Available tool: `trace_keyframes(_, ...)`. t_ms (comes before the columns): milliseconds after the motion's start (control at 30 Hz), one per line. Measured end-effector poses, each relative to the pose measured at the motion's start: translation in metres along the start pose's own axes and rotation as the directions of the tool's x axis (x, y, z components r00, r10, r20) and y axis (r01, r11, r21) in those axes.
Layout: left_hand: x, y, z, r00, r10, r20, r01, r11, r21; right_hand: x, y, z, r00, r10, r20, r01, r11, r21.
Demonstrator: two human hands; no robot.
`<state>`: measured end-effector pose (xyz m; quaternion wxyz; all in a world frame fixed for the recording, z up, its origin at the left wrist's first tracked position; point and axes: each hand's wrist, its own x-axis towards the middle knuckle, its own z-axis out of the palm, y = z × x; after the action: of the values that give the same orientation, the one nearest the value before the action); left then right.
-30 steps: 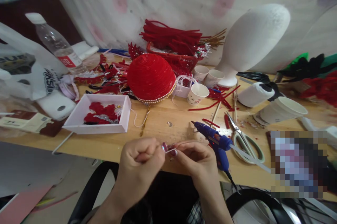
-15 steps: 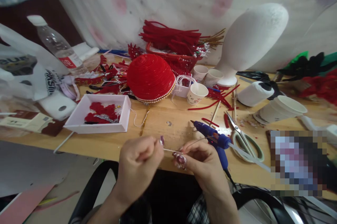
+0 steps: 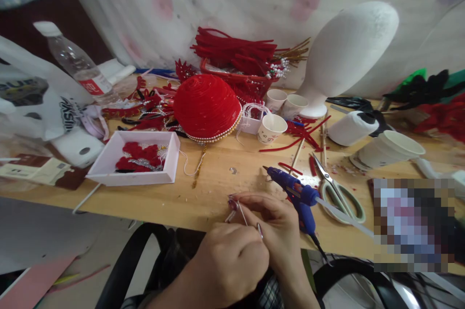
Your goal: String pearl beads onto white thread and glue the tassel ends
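Note:
My left hand [image 3: 232, 263] and my right hand [image 3: 274, 224] meet at the near edge of the wooden table [image 3: 203, 193]. Both pinch a thin pale wire [image 3: 241, 213] that runs between their fingertips; the left hand lies in front of and partly over the right. A blue glue gun [image 3: 296, 195] lies on the table just right of my right hand. Further back sits a red domed headpiece [image 3: 205, 105] with a pearl rim.
A white tray [image 3: 109, 168] with red pieces lies at left, beside a water bottle [image 3: 78, 64] and plastic bags. Scissors [image 3: 337, 190], several paper cups [image 3: 272, 129], a white foam head form [image 3: 345, 52], a thread roll [image 3: 350, 129] and red stems fill the right and back.
My left hand has moved right and toward me, now overlapping the right hand. The wire, stretched level between the hands before, now stands steeply between the fingertips.

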<state>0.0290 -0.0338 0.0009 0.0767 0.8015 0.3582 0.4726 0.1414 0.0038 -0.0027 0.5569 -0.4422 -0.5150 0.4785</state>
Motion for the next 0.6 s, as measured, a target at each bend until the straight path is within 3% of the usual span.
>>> trace_keyframes(100, 0.003, -0.005, -0.003, 0.996, -0.031, -0.079, 0.027, 0.998, -0.048, 0.001, 0.003, -0.005, 0.998, 0.065, -0.003, -0.065, 0.997, 0.040)
trace_keyframes(167, 0.008, -0.013, -0.010, 0.972, -0.148, -0.181, 0.127, 0.984, -0.123, 0.002, 0.003, -0.010, 0.991, 0.129, 0.040, -0.134, 0.982, 0.136)
trace_keyframes(267, 0.014, -0.031, -0.016, 0.837, -0.477, -0.266, 0.431, 0.876, -0.216, 0.001, 0.001, -0.015, 0.938, 0.239, 0.251, -0.313, 0.894, 0.319)
trace_keyframes(300, 0.015, -0.036, -0.016, 0.790, -0.567, -0.232, 0.517, 0.820, -0.247, 0.000, 0.001, -0.016, 0.910, 0.260, 0.324, -0.372, 0.857, 0.357)
trace_keyframes(367, 0.015, -0.045, -0.015, 0.770, -0.601, -0.213, 0.551, 0.795, -0.252, 0.000, 0.001, -0.016, 0.874, 0.288, 0.391, -0.442, 0.805, 0.396)
trace_keyframes(433, 0.014, -0.046, -0.014, 0.764, -0.604, -0.227, 0.556, 0.795, -0.242, 0.000, 0.002, -0.015, 0.887, 0.304, 0.347, -0.434, 0.807, 0.401)
trace_keyframes(467, 0.013, -0.043, -0.014, 0.767, -0.592, -0.247, 0.547, 0.805, -0.228, 0.000, 0.004, -0.013, 0.904, 0.308, 0.296, -0.408, 0.826, 0.388)
trace_keyframes(533, 0.010, -0.032, -0.014, 0.839, -0.479, -0.259, 0.460, 0.878, -0.134, 0.001, 0.006, -0.010, 0.940, 0.289, 0.182, -0.336, 0.882, 0.331)
trace_keyframes(567, 0.009, -0.025, -0.013, 0.917, -0.335, -0.216, 0.338, 0.941, -0.025, 0.001, 0.006, -0.009, 0.954, 0.265, 0.139, -0.295, 0.910, 0.290)
trace_keyframes(600, 0.007, -0.018, -0.011, 0.985, -0.146, -0.092, 0.154, 0.983, 0.095, 0.001, 0.006, -0.007, 0.965, 0.236, 0.112, -0.257, 0.935, 0.243)
